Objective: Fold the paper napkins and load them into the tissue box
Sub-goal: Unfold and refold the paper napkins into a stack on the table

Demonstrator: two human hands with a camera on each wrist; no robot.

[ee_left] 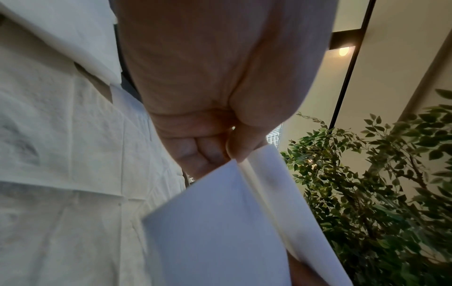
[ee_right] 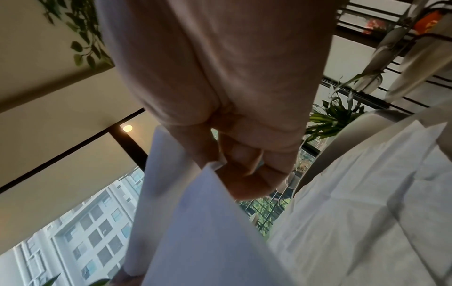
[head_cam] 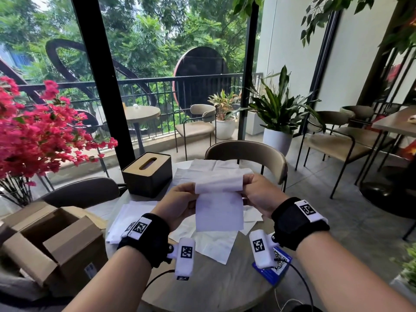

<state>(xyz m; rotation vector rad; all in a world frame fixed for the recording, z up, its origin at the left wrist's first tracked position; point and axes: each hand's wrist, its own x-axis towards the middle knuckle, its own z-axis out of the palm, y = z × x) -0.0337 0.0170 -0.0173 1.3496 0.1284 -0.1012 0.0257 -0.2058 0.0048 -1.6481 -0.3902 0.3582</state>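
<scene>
Now both hands' fingers [ee_left: 215,152] pinch a half-folded napkin [head_cam: 219,212] above the table [head_cam: 213,287]

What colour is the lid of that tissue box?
Light wood tan, on the dark tissue box; its lid shows best in the head view.

Tissue box [head_cam: 147,174] interior hidden; cardboard box [head_cam: 51,242] cropped.

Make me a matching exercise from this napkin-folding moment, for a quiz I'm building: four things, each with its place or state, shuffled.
Things:
1. napkin
2. tissue box
3. cardboard box
4. blue card

Places or states:
A. open, flaps up, at the table's left
B. under the right wrist
C. held up between left hand and right hand
D. lid on, behind the left hand

Pairs: 1-C, 2-D, 3-A, 4-B
</scene>
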